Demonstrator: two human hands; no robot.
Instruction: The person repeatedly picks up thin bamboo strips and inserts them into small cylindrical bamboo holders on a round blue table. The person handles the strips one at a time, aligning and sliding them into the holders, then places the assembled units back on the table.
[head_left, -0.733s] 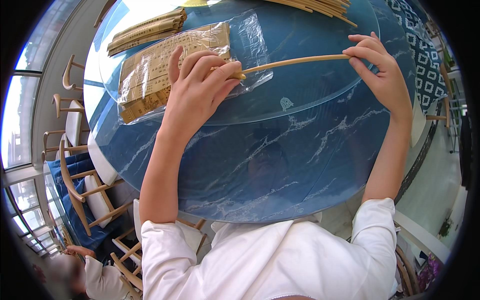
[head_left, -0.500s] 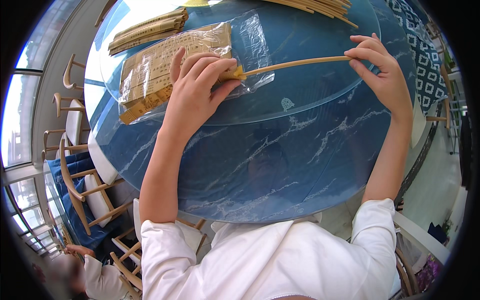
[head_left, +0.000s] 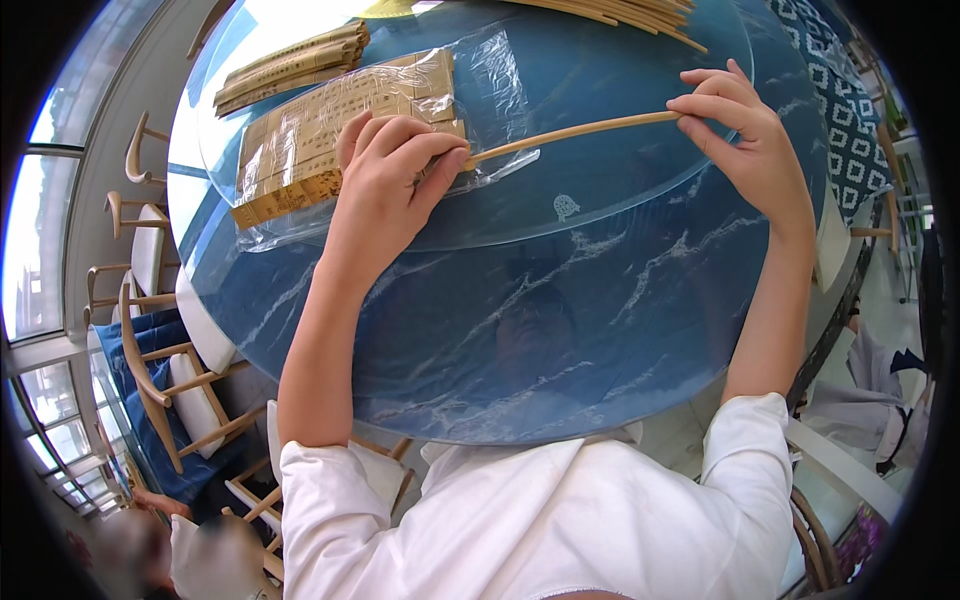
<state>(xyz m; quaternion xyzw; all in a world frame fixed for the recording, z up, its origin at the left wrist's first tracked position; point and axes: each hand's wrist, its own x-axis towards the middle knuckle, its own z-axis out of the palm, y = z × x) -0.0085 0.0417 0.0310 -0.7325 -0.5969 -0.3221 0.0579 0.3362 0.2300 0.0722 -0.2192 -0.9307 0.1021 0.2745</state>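
Note:
My left hand [head_left: 388, 185] pinches the left end of a slim wooden chopstick [head_left: 575, 130], where a bit of yellow paper sleeve shows at the fingertips. Most of that sleeve is hidden by the fingers. Thumb and index finger of my right hand [head_left: 752, 140] grip the chopstick's other end, with the remaining fingers raised. The stick spans level between both hands, above the glass turntable [head_left: 690, 190]. Beneath and beside my left hand lies a clear plastic-wrapped pack of brown paper sleeves [head_left: 320, 130].
Behind the pack lies a pile of loose paper sleeves [head_left: 290, 68]. Several loose chopsticks [head_left: 625, 14] lie at the far side. The round blue marbled table [head_left: 520, 350] curves around me. Wooden chairs [head_left: 190, 390] stand at left; people are at both lower sides.
Both hands have shifted slightly left with the chopstick. The sleeve's yellow end, plainly visible before, is now mostly covered by my left fingers. A person has appeared at the right edge.

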